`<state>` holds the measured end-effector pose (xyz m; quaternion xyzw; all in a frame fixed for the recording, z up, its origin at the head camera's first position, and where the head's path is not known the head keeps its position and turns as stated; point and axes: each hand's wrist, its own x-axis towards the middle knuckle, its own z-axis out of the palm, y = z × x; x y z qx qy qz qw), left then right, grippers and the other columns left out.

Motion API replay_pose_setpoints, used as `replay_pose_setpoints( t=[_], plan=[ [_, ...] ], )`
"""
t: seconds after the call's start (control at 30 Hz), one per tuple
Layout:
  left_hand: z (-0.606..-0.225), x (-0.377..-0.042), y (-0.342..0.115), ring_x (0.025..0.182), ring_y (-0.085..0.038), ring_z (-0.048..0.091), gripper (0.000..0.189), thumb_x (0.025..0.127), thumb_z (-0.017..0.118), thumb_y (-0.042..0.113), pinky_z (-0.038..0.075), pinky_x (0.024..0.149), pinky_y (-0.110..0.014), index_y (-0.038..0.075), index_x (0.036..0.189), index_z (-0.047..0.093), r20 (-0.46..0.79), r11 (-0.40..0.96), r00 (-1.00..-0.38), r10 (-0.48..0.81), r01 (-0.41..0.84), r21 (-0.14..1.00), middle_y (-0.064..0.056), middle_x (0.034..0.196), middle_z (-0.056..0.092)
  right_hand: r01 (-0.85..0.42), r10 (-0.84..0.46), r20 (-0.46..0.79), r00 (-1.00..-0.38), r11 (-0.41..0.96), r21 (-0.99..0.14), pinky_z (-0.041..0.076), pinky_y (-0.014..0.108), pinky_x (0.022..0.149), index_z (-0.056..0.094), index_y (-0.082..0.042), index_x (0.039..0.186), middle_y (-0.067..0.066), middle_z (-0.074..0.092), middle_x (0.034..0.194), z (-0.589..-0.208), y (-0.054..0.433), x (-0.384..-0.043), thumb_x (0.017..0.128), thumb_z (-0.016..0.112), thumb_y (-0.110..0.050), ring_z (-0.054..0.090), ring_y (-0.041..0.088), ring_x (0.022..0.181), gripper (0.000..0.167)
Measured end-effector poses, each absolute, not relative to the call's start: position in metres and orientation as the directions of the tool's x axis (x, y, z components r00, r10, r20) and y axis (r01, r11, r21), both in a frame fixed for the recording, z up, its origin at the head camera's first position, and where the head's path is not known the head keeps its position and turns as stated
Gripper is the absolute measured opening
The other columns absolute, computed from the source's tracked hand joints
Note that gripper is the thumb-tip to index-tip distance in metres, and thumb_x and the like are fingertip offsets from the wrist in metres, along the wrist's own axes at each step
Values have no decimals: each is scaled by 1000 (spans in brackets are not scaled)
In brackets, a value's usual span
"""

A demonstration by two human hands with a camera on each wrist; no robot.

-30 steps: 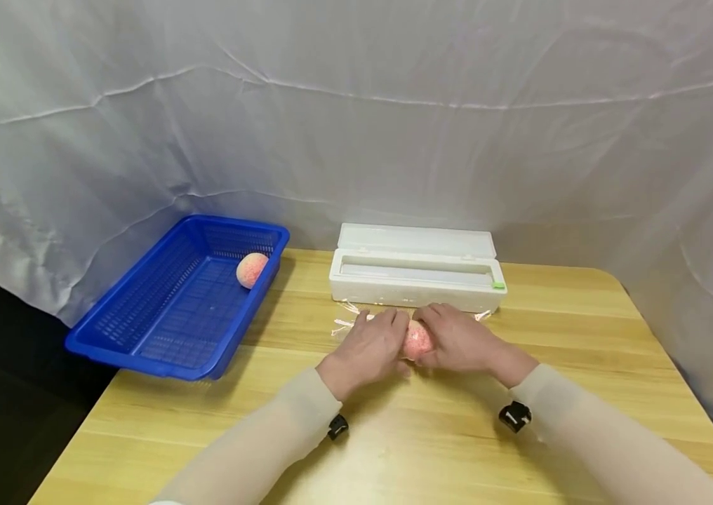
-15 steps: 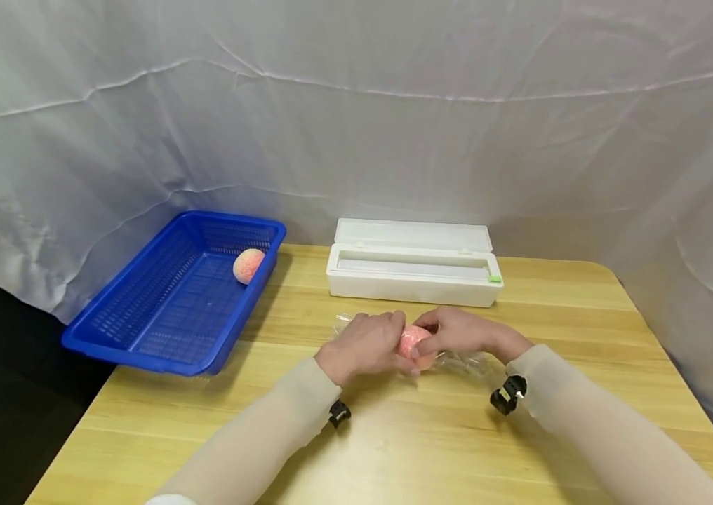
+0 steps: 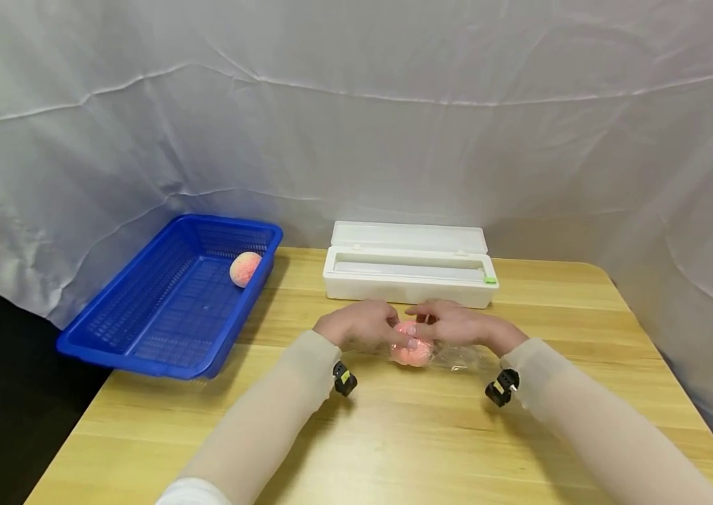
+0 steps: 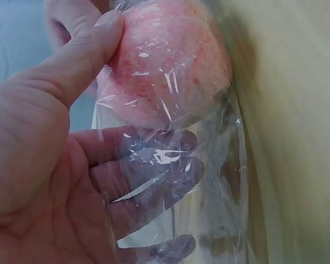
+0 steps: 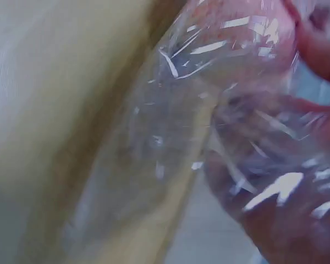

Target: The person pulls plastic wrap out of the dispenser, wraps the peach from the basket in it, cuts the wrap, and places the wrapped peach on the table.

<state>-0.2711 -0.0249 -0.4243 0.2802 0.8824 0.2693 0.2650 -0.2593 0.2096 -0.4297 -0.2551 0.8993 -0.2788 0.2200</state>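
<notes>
Count: two hands, one basket [image 3: 135, 365], one lidded box [image 3: 410, 290], two peaches. Wrapped peach [image 3: 412, 354] mid-worktop [image 3: 407, 442], pink-red mottled, glossy under creased clear film [image 3: 460, 356]; left hand [image 3: 361, 324] and right hand [image 3: 460, 327] both grip it. From it, box at 12 o'clock, basket at 9–10, other peach [image 3: 245, 269] inside. Wrist views show fingers through film; head view doesn't.

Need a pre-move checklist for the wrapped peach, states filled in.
1. Peach faced with film: ok on the side toward the left wrist camera.
2. Both hands on peach: ok, left hand and right hand hold it.
3. Film ends tucked: not ok, loose film trails on both sides.
4. Far side and underside sealed: cannot tell, hidden.
5. White box lid closed: not ok, open.
6. Second peach inside blue basket: ok.
</notes>
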Motion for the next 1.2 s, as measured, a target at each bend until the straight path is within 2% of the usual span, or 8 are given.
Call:
replay_pose_setpoints(
  t=[0.07, 0.2, 0.4, 0.47, 0.57, 0.67, 0.83, 1.2],
  plan=[
    [-425, -276, -25, 65, -10, 47, 45, 90, 75, 63, 40, 60, -28, 19, 83, 65, -329, 698, -697, 638, 342, 629, 7, 71, 51, -426, -576, -165, -801, 742, -518, 50, 54, 107, 61, -4, 145, 13, 65, 139, -424, 206, -252, 105, 61, -42, 61, 32, 127, 56],
    [-428, -284, -24, 56, -9, 39, 51, 92, 74, 63, 34, 54, -27, 20, 70, 57, -361, 710, -690, 628, 316, 630, 9, 61, 42, -574, -615, -70, -785, 766, -290, 51, 59, 103, 67, -9, 136, 5, 70, 132, -416, 195, -238, 97, 67, -42, 64, 31, 124, 50],
    [-432, -287, -27, 52, -8, 39, 60, 97, 63, 68, 39, 54, -27, 20, 62, 53, -359, 732, -699, 619, 347, 585, 11, 55, 39, -629, -636, -77, -768, 771, -98, 49, 67, 104, 51, -3, 150, 14, 59, 149, -428, 186, -231, 85, 83, -45, 56, 38, 137, 84],
    [-432, -285, -32, 57, -10, 45, 60, 99, 58, 70, 45, 61, -30, 17, 69, 60, -340, 730, -709, 618, 355, 584, 8, 61, 46, -630, -635, -54, -771, 772, -83, 50, 67, 103, 52, -1, 149, 16, 60, 147, -433, 186, -232, 85, 84, -47, 57, 39, 136, 85],
    [-431, -281, -45, 83, -15, 65, 62, 103, 50, 68, 56, 82, -37, 12, 100, 75, -287, 726, -755, 590, 340, 598, 1, 88, 70, -614, -618, -19, -786, 784, -92, 51, 63, 100, 57, -2, 144, 14, 65, 139, -438, 188, -236, 87, 81, -49, 61, 36, 129, 77],
    [-429, -277, -65, 103, -23, 68, 59, 109, 46, 60, 56, 94, -43, 9, 122, 71, -212, 735, -836, 507, 290, 613, -7, 113, 73, -574, -580, -5, -815, 807, -137, 52, 58, 97, 61, -4, 139, 11, 69, 130, -443, 191, -239, 87, 77, -50, 64, 31, 122, 72],
    [-430, -268, -96, 79, -22, 55, 47, 110, 47, 54, 46, 70, -36, 10, 100, 60, -186, 738, -913, 363, 160, 655, -6, 87, 59, -518, -530, 6, -848, 828, -215, 53, 52, 92, 65, -8, 132, 5, 71, 119, -449, 199, -237, 84, 78, -51, 66, 24, 112, 65],
    [-442, -248, -113, 72, -20, 54, 56, 108, 49, 57, 43, 64, -32, 6, 89, 63, -222, 742, -928, 300, 81, 665, -4, 80, 59, -523, -527, 39, -849, 828, -204, 55, 52, 93, 65, -5, 131, 8, 72, 120, -448, 198, -236, 85, 78, -48, 68, 26, 110, 64]
  ],
)
